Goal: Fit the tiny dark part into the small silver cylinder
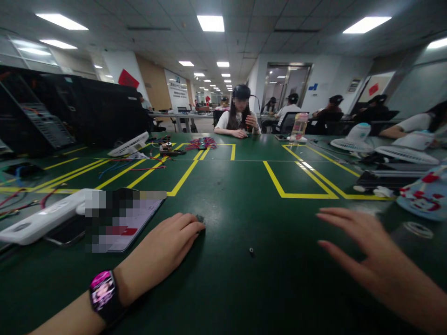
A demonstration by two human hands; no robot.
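No writing can be read anywhere: the phone screen (134, 218) is blurred, the wall signs too small.

Left hand (166, 245) lies flat on the table (244, 288), fingertips touching a small part (200, 217); a watch (103, 291) sits on its wrist. Right hand (363, 251) is spread out to the right, well apart. A tiny screw (251, 251) lies on the table between the hands. Left of the left hand: a phone (134, 221), and beyond it a power strip (45, 218). Far side of the table: a seated person (240, 116), a wire bundle (201, 143) to that person's left in view, a bottle (300, 126) to the right. Desk fans (405, 148) lie at the right edge.
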